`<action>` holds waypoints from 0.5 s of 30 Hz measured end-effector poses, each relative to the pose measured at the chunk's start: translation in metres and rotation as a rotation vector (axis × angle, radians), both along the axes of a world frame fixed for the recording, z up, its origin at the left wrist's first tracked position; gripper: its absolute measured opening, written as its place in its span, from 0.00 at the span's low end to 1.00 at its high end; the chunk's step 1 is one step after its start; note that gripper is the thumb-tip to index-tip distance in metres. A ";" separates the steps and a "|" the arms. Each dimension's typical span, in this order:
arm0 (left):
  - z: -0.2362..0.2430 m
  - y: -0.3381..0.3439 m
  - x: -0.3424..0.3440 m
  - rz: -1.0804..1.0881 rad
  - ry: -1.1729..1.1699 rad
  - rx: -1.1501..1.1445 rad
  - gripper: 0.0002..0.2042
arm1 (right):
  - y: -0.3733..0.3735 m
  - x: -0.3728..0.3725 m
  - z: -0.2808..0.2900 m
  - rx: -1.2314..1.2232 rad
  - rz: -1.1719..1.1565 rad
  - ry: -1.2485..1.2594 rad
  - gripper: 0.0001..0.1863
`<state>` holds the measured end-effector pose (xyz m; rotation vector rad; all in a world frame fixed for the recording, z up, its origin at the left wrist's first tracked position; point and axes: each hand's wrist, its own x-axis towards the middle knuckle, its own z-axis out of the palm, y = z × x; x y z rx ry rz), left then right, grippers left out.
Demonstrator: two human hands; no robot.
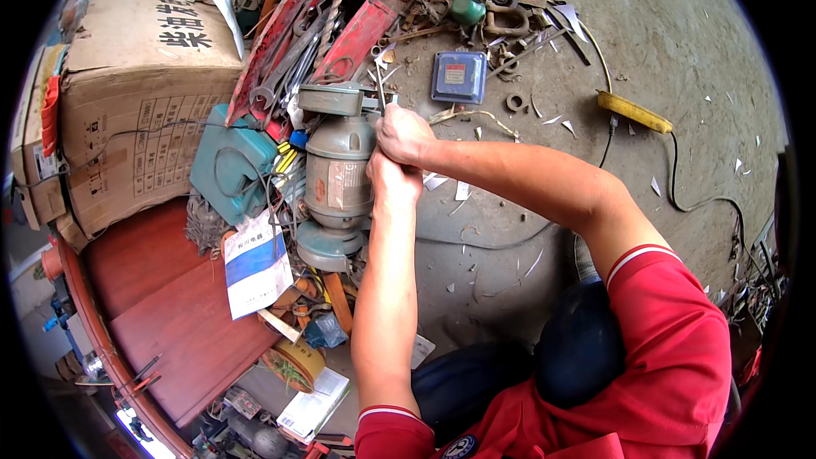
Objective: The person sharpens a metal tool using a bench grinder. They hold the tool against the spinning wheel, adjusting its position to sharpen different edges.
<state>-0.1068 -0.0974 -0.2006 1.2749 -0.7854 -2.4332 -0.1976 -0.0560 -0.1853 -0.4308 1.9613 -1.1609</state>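
Note:
A grey-green electric motor (338, 178) lies on the concrete floor among tools, with a small box-shaped cover (330, 99) at its far end. My right hand (405, 134) and my left hand (393, 183) are stacked tight against the motor's right side, both closed. A thin metal tool (380, 95) sticks out past my right fist toward the cover. Its handle is hidden inside my hands. My knees in dark trousers (578, 348) show at the bottom.
To the left are a large cardboard box (144, 59), a teal tool case (229, 166), a white-blue booklet (255, 268) and a reddish wooden board (170, 314). Red metal bars (357, 34) and scrap lie beyond. A blue-grey box (459, 76) and a yellow power strip (633, 112) lie on the floor.

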 end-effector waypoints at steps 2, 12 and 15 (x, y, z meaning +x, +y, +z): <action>0.001 0.000 0.002 0.002 0.000 0.001 0.21 | 0.001 0.002 0.001 -0.005 0.004 0.005 0.19; 0.005 0.005 0.011 0.029 -0.047 0.019 0.21 | 0.004 0.013 -0.005 -0.041 -0.007 0.039 0.19; 0.002 0.005 0.015 0.026 -0.032 0.033 0.21 | 0.008 0.013 -0.003 -0.054 0.057 0.018 0.19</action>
